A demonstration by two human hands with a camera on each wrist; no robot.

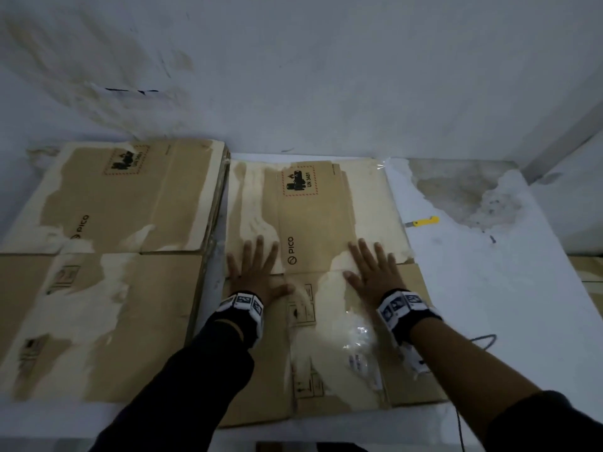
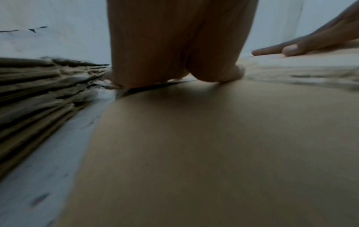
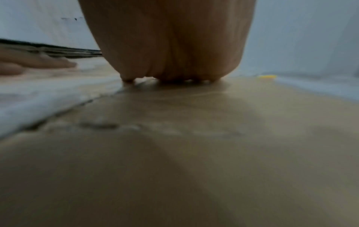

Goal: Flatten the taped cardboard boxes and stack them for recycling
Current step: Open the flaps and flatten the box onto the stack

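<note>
Flattened box (image 1: 313,223) (under both palms), fingers (image 1: 261,252) splayed

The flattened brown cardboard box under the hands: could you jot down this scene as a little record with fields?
Pressed item: flattened brown cardboard box, printed PICO, lying flat on the white table
Left hand: fingers spread, palm pressing the box
Right hand: fingers spread, palm pressing the box
Stack: pile of flattened brown cardboard boxes beside it, to the left
Tool: yellow-handled cutter on the table, to the right, untouched
</note>
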